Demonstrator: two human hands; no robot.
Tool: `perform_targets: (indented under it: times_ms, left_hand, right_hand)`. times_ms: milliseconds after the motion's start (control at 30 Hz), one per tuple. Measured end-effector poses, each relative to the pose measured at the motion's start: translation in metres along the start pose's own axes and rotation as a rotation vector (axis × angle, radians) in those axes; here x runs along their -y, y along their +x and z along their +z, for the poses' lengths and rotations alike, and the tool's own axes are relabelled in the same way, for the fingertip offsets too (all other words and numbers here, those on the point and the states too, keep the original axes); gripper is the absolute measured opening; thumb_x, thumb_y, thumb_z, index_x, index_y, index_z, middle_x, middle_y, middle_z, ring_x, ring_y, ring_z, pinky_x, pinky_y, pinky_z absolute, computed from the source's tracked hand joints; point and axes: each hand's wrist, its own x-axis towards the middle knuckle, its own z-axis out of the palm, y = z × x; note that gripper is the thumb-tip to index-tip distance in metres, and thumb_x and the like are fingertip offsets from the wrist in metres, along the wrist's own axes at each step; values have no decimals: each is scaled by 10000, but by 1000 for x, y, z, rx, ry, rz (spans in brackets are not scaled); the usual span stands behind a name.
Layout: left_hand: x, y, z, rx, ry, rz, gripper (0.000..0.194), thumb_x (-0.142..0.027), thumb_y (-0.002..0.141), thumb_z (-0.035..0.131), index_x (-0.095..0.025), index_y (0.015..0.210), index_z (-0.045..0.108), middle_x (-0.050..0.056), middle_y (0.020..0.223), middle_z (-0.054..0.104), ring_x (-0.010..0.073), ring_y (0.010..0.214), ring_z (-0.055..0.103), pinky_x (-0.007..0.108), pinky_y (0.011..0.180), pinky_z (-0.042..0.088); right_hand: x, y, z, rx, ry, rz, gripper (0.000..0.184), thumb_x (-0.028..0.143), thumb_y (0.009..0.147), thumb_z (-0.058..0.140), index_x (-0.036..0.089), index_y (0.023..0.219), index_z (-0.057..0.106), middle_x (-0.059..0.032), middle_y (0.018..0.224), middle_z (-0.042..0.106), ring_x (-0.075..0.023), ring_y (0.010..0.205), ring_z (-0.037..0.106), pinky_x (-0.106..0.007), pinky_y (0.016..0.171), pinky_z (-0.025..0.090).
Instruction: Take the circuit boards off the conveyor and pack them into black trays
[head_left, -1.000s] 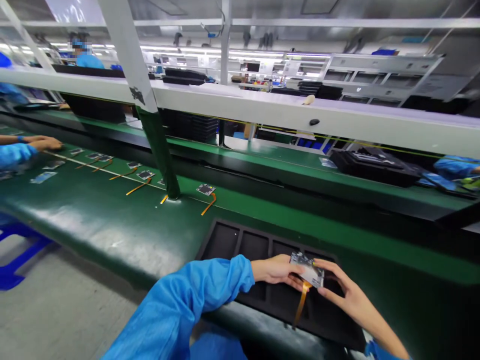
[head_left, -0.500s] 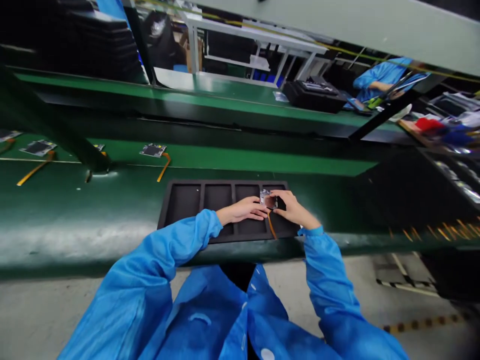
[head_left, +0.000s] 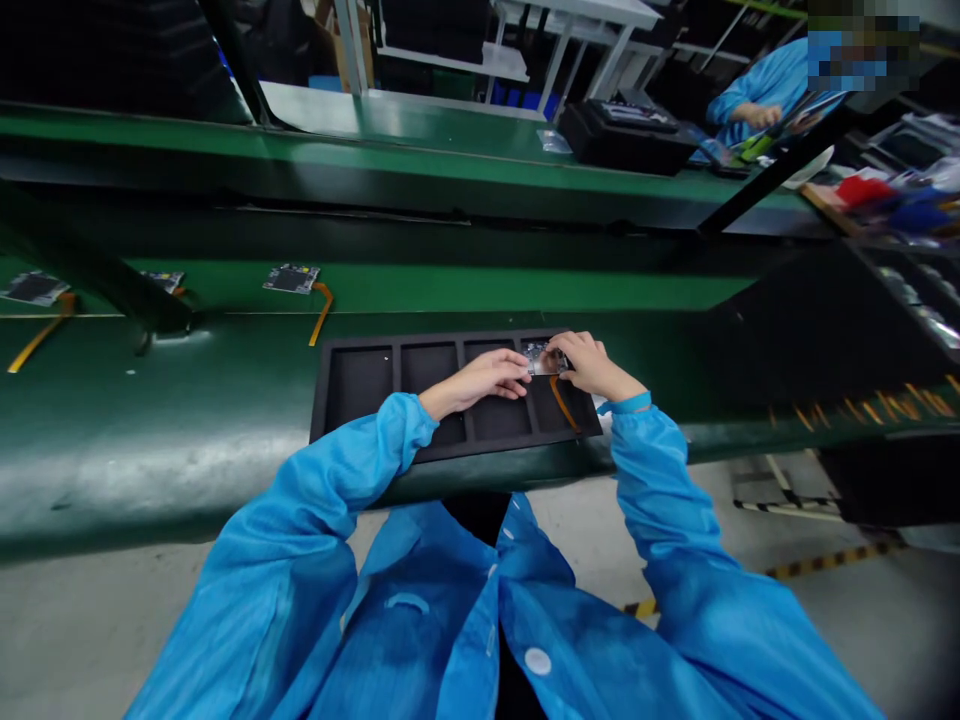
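A small circuit board with a shiny face is held between my two hands over the rightmost compartment of a black tray. An orange flex cable hangs from the board down into that compartment. My left hand pinches the board's left edge, its fingers close together. On the other side, my right hand grips the right edge, with fingers on top and thumb below. The tray's other compartments show bare black bottoms, partly covered by my left hand and sleeve.
Several similar boards, one of them a board with its orange cable, lie on the green bench to the left. Dark posts rise from the bench. At right stands a black tray with orange cables along its edge. A co-worker sits beyond.
The board has turned so that it lies wider between my hands, and its cable has swung to the right. My left fingers have drawn to the board's left edge. The camera view has shifted slightly.
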Motion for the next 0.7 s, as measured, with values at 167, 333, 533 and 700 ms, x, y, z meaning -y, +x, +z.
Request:
perform_targets:
  times_ms: [167, 333, 533, 700]
  left_hand:
    - [-51, -24, -54, -211, 227, 385, 345, -391, 876, 874, -168, 1056, 682, 65, 1003, 766, 163, 888, 760, 293, 843, 595]
    - [-92, -83, -170, -843, 534, 521, 243, -363, 872, 790, -197, 1000, 668, 64, 1007, 735, 227, 1019, 708, 364, 936, 584]
    - [-116, -123, -253, -1422, 1047, 11, 457, -341, 844, 767, -135, 1226, 624, 247, 1397, 626, 416, 1406, 531, 521, 1187, 414]
    - [-134, -97, -255, -1389, 1138, -257, 817, -499, 786, 856, -59, 1398, 540, 377, 1561, 488, 537, 1505, 425, 612, 1196, 363]
  right_hand:
    - [-19, -8, 19, -137, 42, 19, 500, 164, 807, 723, 297, 1289, 705, -148, 1477, 596, -419, 1290, 558, -650, 1021, 527]
    - [-38, -17, 54, -388, 296, -25, 274, 391, 933, 668, 290, 1171, 758, -150, 1476, 594, -419, 1390, 557, -691, 1171, 464]
    - [-28, -18, 76, -569, 564, -6, 318, 552, 990, 610, 297, 1062, 785, -152, 1475, 609, -392, 1428, 569, -660, 1241, 443]
    - [-27, -13, 74, -599, 570, -20, 296, 533, 986, 617, 293, 1007, 788, -155, 1416, 643, -389, 1383, 601, -671, 1202, 480]
